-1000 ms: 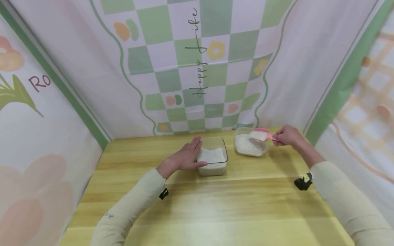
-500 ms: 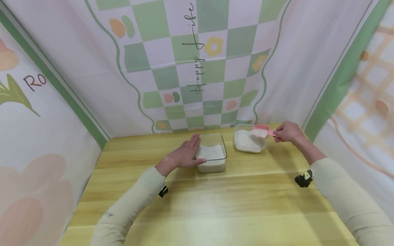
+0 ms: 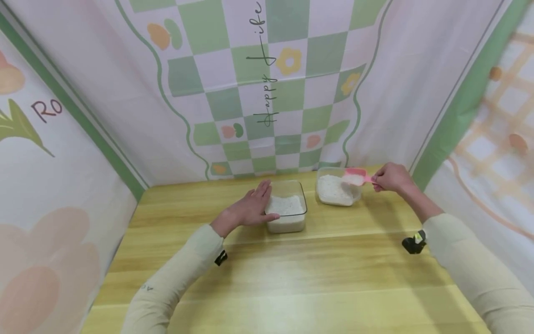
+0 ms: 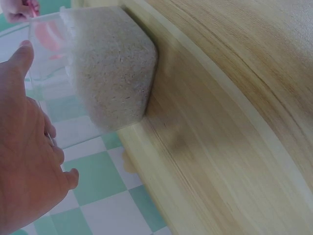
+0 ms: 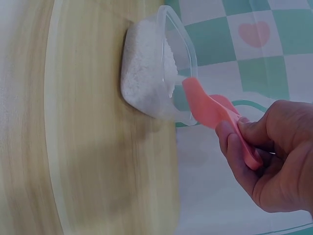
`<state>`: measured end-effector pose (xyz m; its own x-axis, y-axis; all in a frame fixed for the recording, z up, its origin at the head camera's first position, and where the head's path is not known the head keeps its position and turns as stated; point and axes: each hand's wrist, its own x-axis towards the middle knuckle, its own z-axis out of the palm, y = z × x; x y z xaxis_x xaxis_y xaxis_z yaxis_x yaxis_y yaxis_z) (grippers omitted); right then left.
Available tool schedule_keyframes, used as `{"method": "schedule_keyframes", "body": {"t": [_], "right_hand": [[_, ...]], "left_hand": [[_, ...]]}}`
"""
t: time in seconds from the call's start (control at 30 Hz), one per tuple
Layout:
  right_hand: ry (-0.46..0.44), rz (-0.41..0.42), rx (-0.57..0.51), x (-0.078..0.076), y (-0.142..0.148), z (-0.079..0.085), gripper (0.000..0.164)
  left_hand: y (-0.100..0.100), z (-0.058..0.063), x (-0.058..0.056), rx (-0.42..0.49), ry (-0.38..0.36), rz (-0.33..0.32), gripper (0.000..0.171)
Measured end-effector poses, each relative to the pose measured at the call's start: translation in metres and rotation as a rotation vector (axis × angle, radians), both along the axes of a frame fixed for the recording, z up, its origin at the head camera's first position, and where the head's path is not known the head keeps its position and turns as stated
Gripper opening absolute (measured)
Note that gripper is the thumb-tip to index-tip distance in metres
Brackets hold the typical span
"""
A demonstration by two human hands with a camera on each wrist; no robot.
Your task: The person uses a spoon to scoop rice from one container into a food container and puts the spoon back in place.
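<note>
My right hand (image 3: 392, 177) grips the handle of a pink scoop (image 5: 208, 105), thumb and fingers curled round it. White rice lies in the scoop, which tilts over the rim of a clear plastic container (image 5: 168, 110) part-filled with rice (image 3: 333, 189); some grains show at its lip in the right wrist view. To the left stands a clear square container (image 3: 306, 204) with a dark rim, roughly half full of rice (image 4: 112, 68). My left hand (image 3: 252, 208) rests on its left side with fingers straight, the thumb lying along the front rim.
Both containers stand near the back edge of a wooden table (image 3: 267, 278). Directly behind hangs a checkered green and white cloth (image 3: 288, 99), with more printed cloth at both sides. A black wrist camera (image 3: 414, 242) hangs under the right sleeve.
My right hand has tipped the scoop; more of its pink inside shows and the rice in it looks less. My left hand stays on the square container. The head view has shifted slightly.
</note>
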<state>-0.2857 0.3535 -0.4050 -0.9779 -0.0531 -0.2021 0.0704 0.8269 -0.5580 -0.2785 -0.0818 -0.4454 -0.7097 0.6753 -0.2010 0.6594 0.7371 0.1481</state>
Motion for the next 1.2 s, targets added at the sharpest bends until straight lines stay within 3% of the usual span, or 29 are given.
{"method": "schedule_keyframes", "body": {"t": [0.67,0.77,0.97,1.2], "right_hand": [[0.095,0.074,0.181,0.006,-0.004,0.004,0.026],[0.151,0.121,0.259,0.007,-0.005,0.004,0.023],[0.348,0.26,0.49,0.01,-0.008,0.0,0.014],[0.463,0.289,0.535,0.017,-0.01,-0.004,0.006]], "left_hand": [[0.0,0.0,-0.002,0.007,0.006,-0.005,0.1],[0.0,0.0,-0.002,0.003,0.002,-0.001,0.1],[0.0,-0.003,-0.002,-0.004,0.014,-0.002,0.099],[0.0,-0.003,-0.002,-0.013,0.018,0.001,0.099]]}}
